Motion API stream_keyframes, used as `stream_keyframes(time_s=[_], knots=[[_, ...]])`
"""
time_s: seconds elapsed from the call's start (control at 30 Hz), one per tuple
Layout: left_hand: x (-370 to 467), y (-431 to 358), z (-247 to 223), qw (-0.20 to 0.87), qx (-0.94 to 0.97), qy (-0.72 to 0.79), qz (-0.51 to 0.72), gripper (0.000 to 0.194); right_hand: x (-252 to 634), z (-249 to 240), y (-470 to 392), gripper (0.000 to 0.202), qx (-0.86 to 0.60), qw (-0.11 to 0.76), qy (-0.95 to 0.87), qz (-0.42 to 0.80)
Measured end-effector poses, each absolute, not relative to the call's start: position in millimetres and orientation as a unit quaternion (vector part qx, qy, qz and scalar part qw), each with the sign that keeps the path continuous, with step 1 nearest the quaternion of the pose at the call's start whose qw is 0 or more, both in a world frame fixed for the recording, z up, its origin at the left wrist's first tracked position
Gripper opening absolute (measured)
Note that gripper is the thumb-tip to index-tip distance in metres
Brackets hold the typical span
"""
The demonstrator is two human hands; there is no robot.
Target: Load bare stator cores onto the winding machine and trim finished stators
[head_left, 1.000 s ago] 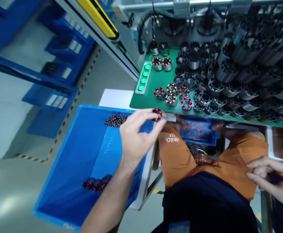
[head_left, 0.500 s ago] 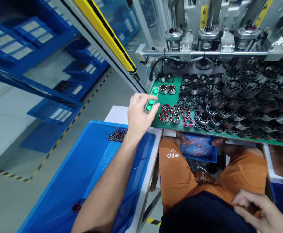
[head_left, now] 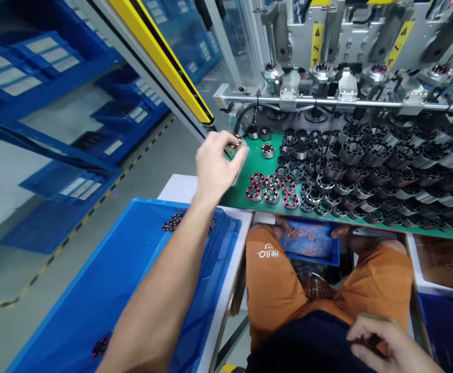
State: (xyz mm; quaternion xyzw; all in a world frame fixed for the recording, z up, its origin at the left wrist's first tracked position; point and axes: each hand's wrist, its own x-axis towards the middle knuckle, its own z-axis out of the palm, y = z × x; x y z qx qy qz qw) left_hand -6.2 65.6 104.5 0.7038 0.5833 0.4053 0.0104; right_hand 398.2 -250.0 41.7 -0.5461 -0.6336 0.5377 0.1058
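My left hand (head_left: 216, 163) is closed on a wound motor stator (head_left: 234, 140), a ring with copper coils, held above the left end of the green work surface (head_left: 245, 168). Just right of it stands a single copper-wound stator (head_left: 267, 151). Nearer the front edge, several stators with red and copper tops (head_left: 272, 195) form two short rows. The hand mostly covers a strip (head_left: 240, 168) on the surface. My right hand (head_left: 385, 339) rests over my lap, fingers loosely curled and apart from the thumb, with nothing visible in it.
Stacked dark stator cores (head_left: 354, 171) crowd the right of the surface. Behind them runs a machine with a metal rail (head_left: 319, 102). At left, a blue bin (head_left: 133, 248) holds several stators. A yellow post (head_left: 172, 67) rises beside the machine. Under the surface sits a blue tray (head_left: 307, 254).
My left hand has taken one of the two copper-wound stators near the strip and lifted it left. The strip's green lights are now largely hidden. My right hand stays over my lap.
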Motion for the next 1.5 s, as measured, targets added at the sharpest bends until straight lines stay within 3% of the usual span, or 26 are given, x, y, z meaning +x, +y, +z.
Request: stream_keyframes(time_s=[0.03, 0.17, 0.23, 0.27, 0.33, 0.43, 0.63, 0.77, 0.9, 1.0, 1.1, 1.17, 1.3, 1.4, 1.5], knots=[[2, 42, 115, 0.044, 0.687, 0.563, 0.457, 0.02, 398, 44, -245, 0.023, -0.552, 0.118, -0.626, 0.538], [56, -62, 142, 0.196, 0.725, 0.443, 0.489, 0.069, 382, 72, -216, 0.031, -0.566, 0.287, -0.544, 0.549], [82, -102, 144, 0.26, 0.767, 0.396, 0.432, 0.064, 370, 90, -196, 0.046, -0.498, 0.397, -0.486, 0.599], [94, -116, 141, 0.286, 0.784, 0.373, 0.404, 0.061, 365, 97, -187, 0.055, -0.459, 0.408, -0.469, 0.635], [111, -134, 132, 0.327, 0.8, 0.339, 0.371, 0.057, 359, 107, -171, 0.067, -0.403, 0.377, -0.457, 0.698], [126, -142, 115, 0.347, 0.795, 0.317, 0.383, 0.056, 360, 114, -162, 0.06, -0.368, 0.331, -0.442, 0.747], [123, -145, 117, 0.173, 0.832, 0.349, 0.394, 0.018, 376, 114, -171, 0.042, -0.424, 0.366, -0.396, 0.728], [117, -147, 125, 0.138, 0.874, 0.292, 0.363, 0.023, 379, 115, -173, 0.044, -0.44, 0.355, -0.373, 0.736], [119, -145, 100, 0.139, 0.878, 0.286, 0.359, 0.021, 381, 118, -173, 0.048, -0.477, 0.391, -0.371, 0.695], [124, -147, 63, 0.198, 0.878, 0.321, 0.295, 0.007, 385, 117, -174, 0.046, -0.504, 0.436, -0.391, 0.635], [127, -148, 39, 0.352, 0.816, 0.374, 0.266, 0.017, 384, 114, -177, 0.043, -0.515, 0.444, -0.421, 0.601], [128, -147, 41, 0.43, 0.734, 0.414, 0.324, 0.014, 379, 110, -178, 0.042, -0.513, 0.441, -0.441, 0.59], [139, -144, 72, 0.441, 0.652, 0.41, 0.462, 0.018, 365, 104, -179, 0.045, -0.498, 0.441, -0.465, 0.584], [151, -145, 79, 0.487, 0.623, 0.388, 0.473, 0.007, 361, 104, -177, 0.046, -0.509, 0.43, -0.468, 0.581], [155, -149, 63, 0.576, 0.577, 0.376, 0.44, 0.012, 365, 106, -178, 0.047, -0.511, 0.421, -0.458, 0.594]])
